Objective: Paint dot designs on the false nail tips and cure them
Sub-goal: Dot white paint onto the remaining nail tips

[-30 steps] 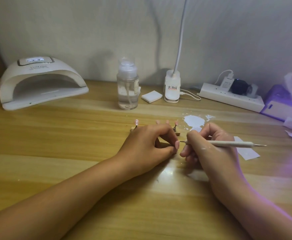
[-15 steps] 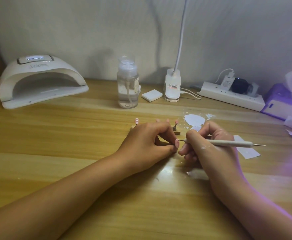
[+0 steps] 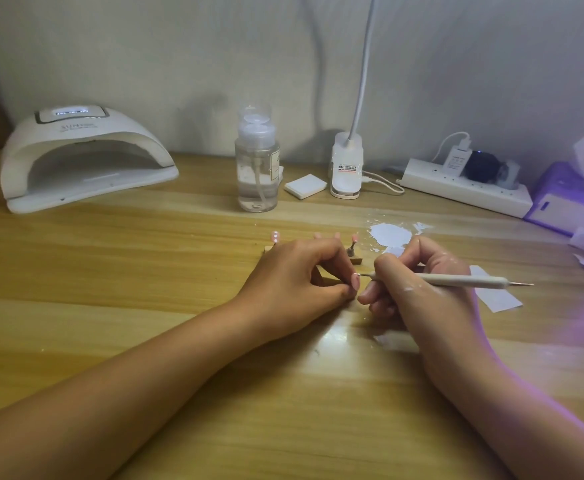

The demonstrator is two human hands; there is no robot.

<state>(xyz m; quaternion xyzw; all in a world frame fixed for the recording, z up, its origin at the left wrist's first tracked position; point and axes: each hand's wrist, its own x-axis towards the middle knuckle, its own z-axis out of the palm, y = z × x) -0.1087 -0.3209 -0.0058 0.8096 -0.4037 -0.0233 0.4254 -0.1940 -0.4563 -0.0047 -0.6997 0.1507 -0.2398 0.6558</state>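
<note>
My left hand (image 3: 299,277) pinches a pink false nail tip (image 3: 355,281) between thumb and forefinger, low over the table. My right hand (image 3: 422,285) grips a white dotting pen (image 3: 457,279) like a pencil, and its metal point touches the nail tip's top edge. Behind my left hand stands a small wooden holder (image 3: 355,260) with more pink nail tips on stands, one at the left (image 3: 275,236) showing white dots and one at the right (image 3: 354,238). A puddle of white paint (image 3: 389,235) lies on the table beyond my right hand. The white curing lamp (image 3: 82,157) sits far left.
A clear pump bottle (image 3: 256,164), a small white pad (image 3: 305,186) and a clip lamp base (image 3: 346,168) stand at the back centre. A power strip (image 3: 463,187) and a purple tissue box (image 3: 567,199) are at the back right. Paper scraps (image 3: 498,296) lie right of my hand.
Almost nothing has moved. The pen point stays against the nail tip held by my left hand, with only tiny shifts of the fingers.
</note>
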